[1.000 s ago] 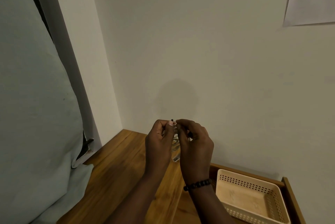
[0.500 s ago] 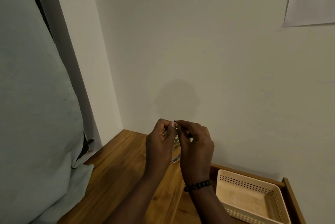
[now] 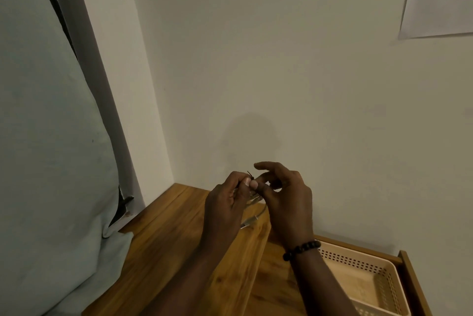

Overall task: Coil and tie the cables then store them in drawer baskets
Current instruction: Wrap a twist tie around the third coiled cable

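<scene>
Pinching a small dark tie (image 3: 250, 176) at centre frame, the left hand (image 3: 226, 207) meets the right hand (image 3: 286, 203), whose upper fingers splay; the pale cable (image 3: 252, 218) dangles between them above the tabletop (image 3: 179, 234), basket (image 3: 368, 287) lower right

Landmark: basket (image 3: 368, 280).
Wooden top (image 3: 179, 234) bare left of basket, open run toward corner.
Curtain (image 3: 51, 136) far left of basket, hem draped over top's left edge, blocks that side.
Wall (image 3: 307, 85) right behind basket, no room past it.
Left hand (image 3: 226, 204) and right hand (image 3: 286, 200) raised together up-left of basket, with cable (image 3: 252, 219) hanging between them, fill that space.
Right forearm crosses basket's left rim.
Basket interior open from above.
</scene>
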